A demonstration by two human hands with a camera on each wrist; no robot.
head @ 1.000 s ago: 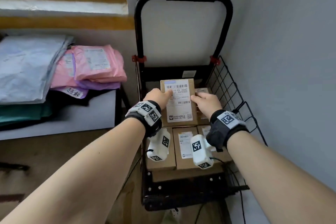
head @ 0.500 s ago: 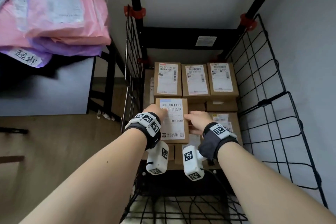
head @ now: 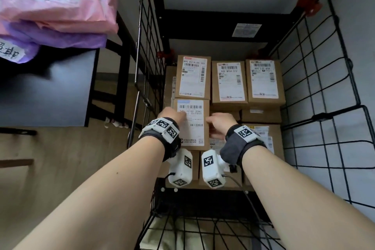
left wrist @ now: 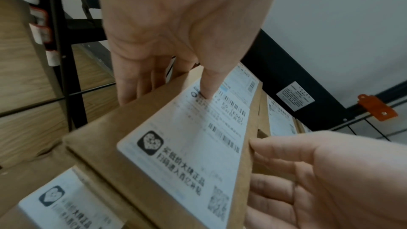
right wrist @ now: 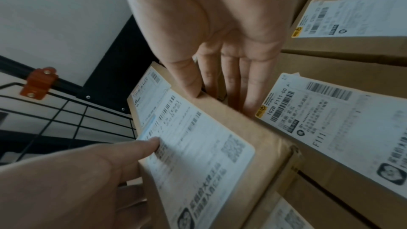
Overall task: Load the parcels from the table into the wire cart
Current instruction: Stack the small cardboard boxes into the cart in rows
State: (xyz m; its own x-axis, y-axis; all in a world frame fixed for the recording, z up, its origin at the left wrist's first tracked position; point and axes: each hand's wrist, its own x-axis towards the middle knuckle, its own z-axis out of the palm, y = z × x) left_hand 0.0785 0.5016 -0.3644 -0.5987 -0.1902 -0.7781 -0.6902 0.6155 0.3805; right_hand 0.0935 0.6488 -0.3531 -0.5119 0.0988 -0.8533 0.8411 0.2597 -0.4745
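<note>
- Cables trailing from the two white wrist units point(head: 213, 168) hang nearest of all, close above the front mesh of the wire cart point(head: 316, 95); a snag on that mesh could be caused when the arms are drawn back.
- Grip on the brown parcel point(head: 191, 126) is shared. By the left hand point(head: 174, 114) it is grasped with the thumb laid on the white label and the fingers down its left side; by the right hand point(head: 218, 124) it is grasped along its right edge, thumb on the top corner and fingers reaching down the side.
- The parcel is held inside the cart, at the left of the middle row, over boxes already loaded. Whether it is fully seated cannot be told.
- Pinching is judged the likeliest fault: the right fingers point(right wrist: 233, 83) are seen in the narrow gap between this parcel and the neighbouring labelled box point(right wrist: 343, 124), and could be trapped if the parcel is pushed right before they are withdrawn.
- A tilted rest is possible if one side is let go before the other, since the boxes underneath are not clearly level.
- On the left, the fingers could be caught between the parcel and the cart's side mesh.
- Further back, the rear row of three boxes point(head: 229, 81) stands just behind; one could be nudged out of line by a forward shove.
- Farthest, pink mailer bags point(head: 54, 0) are still stacked on the table point(head: 46, 95), so loading is judged unfinished.
</note>
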